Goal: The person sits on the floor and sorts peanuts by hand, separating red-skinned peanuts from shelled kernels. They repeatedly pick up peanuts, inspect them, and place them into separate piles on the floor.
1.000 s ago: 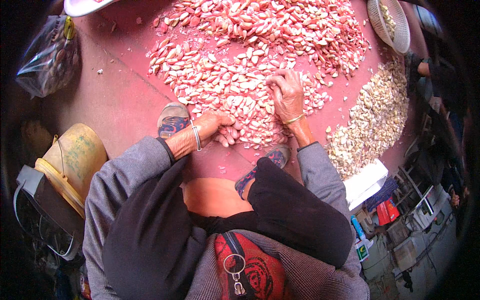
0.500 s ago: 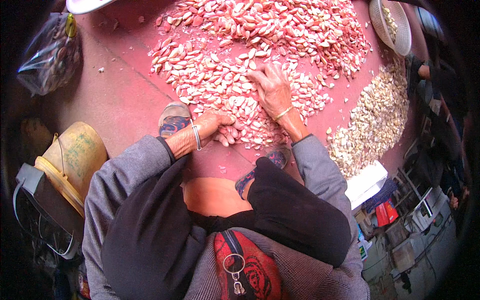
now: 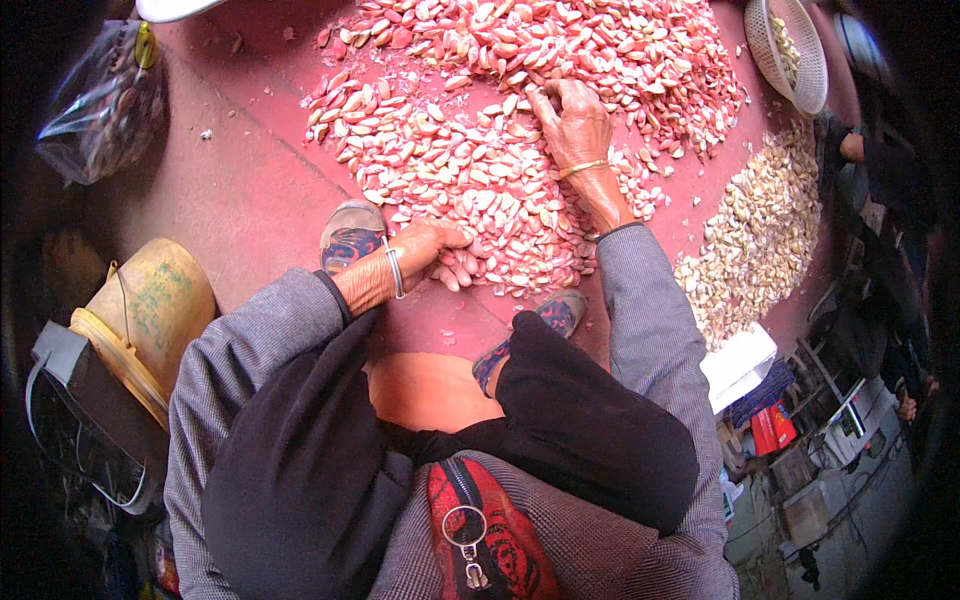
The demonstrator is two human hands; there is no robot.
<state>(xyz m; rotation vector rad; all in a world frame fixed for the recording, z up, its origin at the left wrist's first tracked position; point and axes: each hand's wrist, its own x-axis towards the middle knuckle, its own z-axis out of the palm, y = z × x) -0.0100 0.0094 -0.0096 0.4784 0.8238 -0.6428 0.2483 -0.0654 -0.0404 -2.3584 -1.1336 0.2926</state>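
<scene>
Pale pink garlic cloves (image 3: 490,170) lie spread over the red floor in front of me, running into a thicker heap (image 3: 590,45) at the far side. My right hand (image 3: 580,125) is at the near edge of that heap, bent fingers touching cloves, with no clove plainly held. Low at the near left edge of the spread, my left hand (image 3: 425,255) rests with its thumb apart from its fingers, against the cloves. What lies under its palm is hidden.
Duller, cream-coloured cloves (image 3: 765,225) form a separate pile at right, with a white box (image 3: 738,365) at its near end. A perforated basket (image 3: 815,75) stands far right. Left are a yellowish bucket (image 3: 165,300) and a clear plastic bag (image 3: 100,110). My shoes (image 3: 352,225) flank the near cloves.
My right hand has moved away from me and slightly right, from the middle of the spread to the far heap's edge. My left hand has stayed in place.
</scene>
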